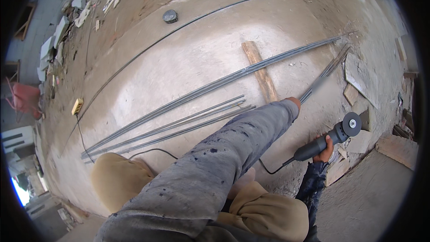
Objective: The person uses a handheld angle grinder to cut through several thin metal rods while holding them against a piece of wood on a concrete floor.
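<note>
Right hand (323,151) gripping grey-and-black angle grinder (329,138), fingers clamped round body, disc pointing away. Left hand (293,102) closing on long grey steel rod (320,80), blurred, beyond fingertips. Wooden plank (260,71) lying further out. Judgement: keeping rod steady, cord clear.

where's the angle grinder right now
In the head view the angle grinder is at lower right, gripped by its handle in the right hand, its disc raised over broken slabs just right of the steel rods.
</note>
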A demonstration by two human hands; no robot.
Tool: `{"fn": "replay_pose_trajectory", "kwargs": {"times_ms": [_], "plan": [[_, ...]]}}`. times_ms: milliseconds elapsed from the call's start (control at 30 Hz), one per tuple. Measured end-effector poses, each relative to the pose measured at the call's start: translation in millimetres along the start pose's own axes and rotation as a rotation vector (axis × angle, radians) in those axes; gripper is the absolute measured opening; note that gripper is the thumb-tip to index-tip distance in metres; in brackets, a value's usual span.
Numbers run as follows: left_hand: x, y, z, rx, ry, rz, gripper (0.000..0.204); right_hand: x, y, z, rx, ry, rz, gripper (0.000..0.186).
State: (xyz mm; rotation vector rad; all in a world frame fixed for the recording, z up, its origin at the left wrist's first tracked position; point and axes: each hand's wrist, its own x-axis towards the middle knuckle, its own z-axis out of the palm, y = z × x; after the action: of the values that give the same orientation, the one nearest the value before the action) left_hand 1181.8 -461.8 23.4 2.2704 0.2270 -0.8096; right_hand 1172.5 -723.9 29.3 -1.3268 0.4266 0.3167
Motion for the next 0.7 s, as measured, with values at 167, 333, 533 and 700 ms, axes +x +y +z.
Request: {"fn": "replay_pose_trajectory", "kwargs": {"times_ms": [167,333,533,700], "plan": [[22,-1,17,-0.006,-0.042,0.071,0.033,5,-5,-8,0.065,-0.053,-0.032,0.030],[-12,12,-25,-0.316,0.422,0.351,0.047,11,-32,-11,0.023,0.064,-0.023,0.033],[-115,-150,-49,0.231,0.913,0.034,0.027,5,-28,3,-0.169,-0.043,-0.081,0.032],[-159,-222,-25,0.352,0.802,-0.069,0.026,-20,-22,81,-0.294,-0.219,-0.056,0.036]]}}
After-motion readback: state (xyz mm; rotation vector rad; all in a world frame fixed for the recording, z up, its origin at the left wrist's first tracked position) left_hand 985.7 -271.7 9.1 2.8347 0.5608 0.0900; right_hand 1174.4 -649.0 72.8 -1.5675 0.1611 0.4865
